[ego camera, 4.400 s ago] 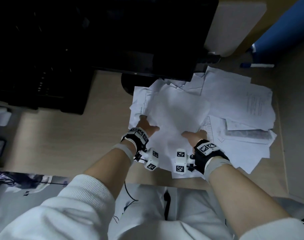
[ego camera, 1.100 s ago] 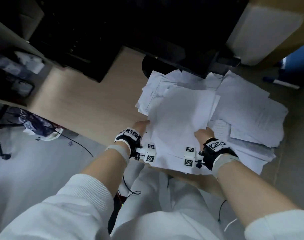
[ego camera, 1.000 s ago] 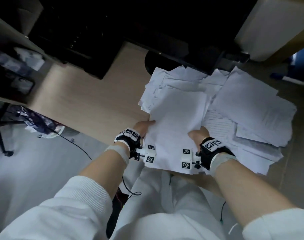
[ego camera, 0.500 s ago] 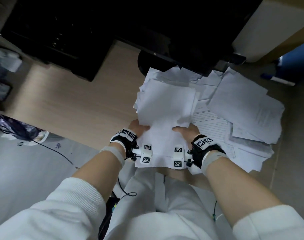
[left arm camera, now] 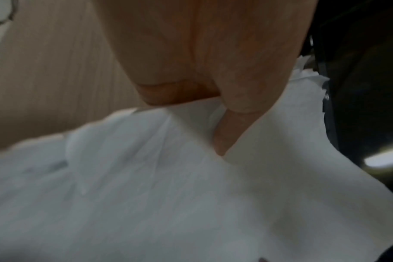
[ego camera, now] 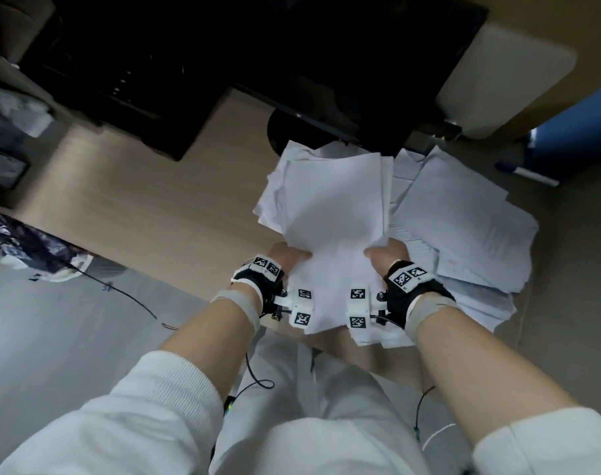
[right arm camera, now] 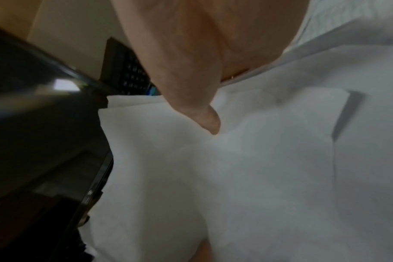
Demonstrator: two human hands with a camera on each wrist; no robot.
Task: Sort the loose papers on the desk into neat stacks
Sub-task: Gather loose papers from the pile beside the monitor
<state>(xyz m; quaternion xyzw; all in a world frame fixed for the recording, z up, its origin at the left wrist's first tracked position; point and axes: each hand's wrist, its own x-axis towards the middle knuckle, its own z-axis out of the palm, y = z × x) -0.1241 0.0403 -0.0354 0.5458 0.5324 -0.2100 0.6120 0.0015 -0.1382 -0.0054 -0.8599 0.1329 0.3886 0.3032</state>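
The left hand (ego camera: 285,257) and right hand (ego camera: 386,255) each pinch a side of the bundle (ego camera: 333,217), thumbs on top, lifting it over the pile (ego camera: 463,228) that lies just in front of the monitor (ego camera: 292,56). The bundle's sheets are fanned and uneven, so a loose pinch could let lower ones slide out. Its far edge sits close to the monitor's stand and could catch there and crumple.

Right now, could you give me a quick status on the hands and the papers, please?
Left hand and right hand each grip a side of the paper bundle. Loose papers lie unsorted at right. Monitor stand close behind.
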